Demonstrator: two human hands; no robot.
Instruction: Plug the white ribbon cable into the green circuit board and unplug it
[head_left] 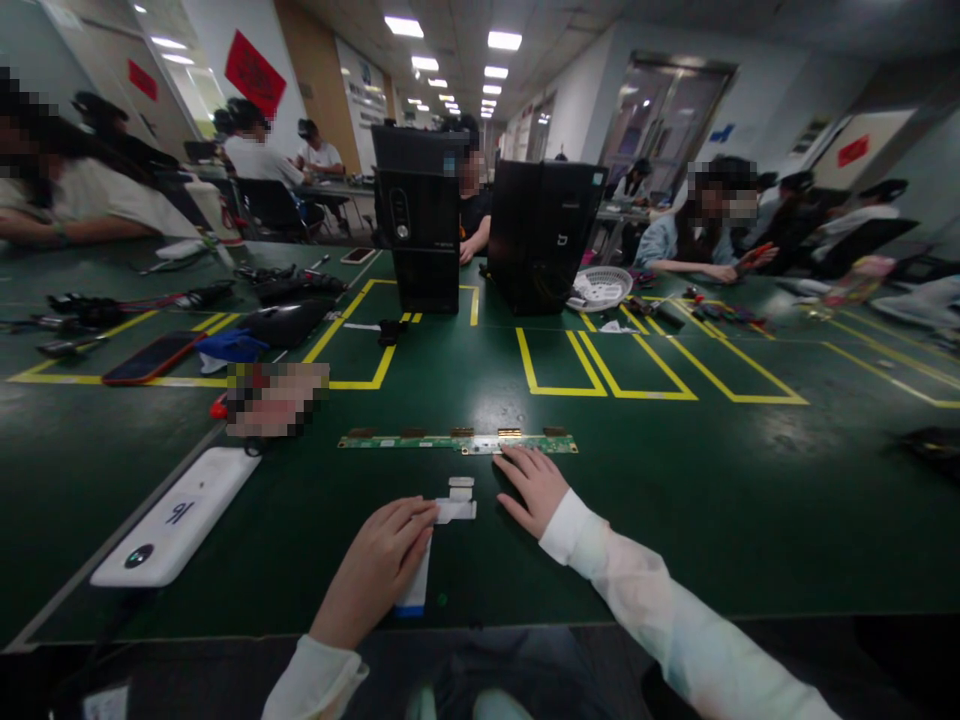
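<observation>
A white flat ribbon cable (459, 511) with a connector end lies bent on the green table. My left hand (386, 560) is closed on its middle, thumb and fingers pressed together. The cable's blue-tipped end (411, 608) shows below that hand, near the table's front edge. Beyond the connector lies a long, narrow green circuit board (405, 441), with several brownish tabs along its far edge. My right hand (536, 488) rests on the table with fingers spread, its fingertips at the board's near edge right of the middle. It grips nothing.
At left lie a white power bank (180, 515) marked 16, an orange-edged phone (154, 357) and a black mouse (292, 322). Two black computer towers (416, 220) stand at the back, near a white basket (602, 288). Yellow tape (562, 391) marks the table. Other people sit around.
</observation>
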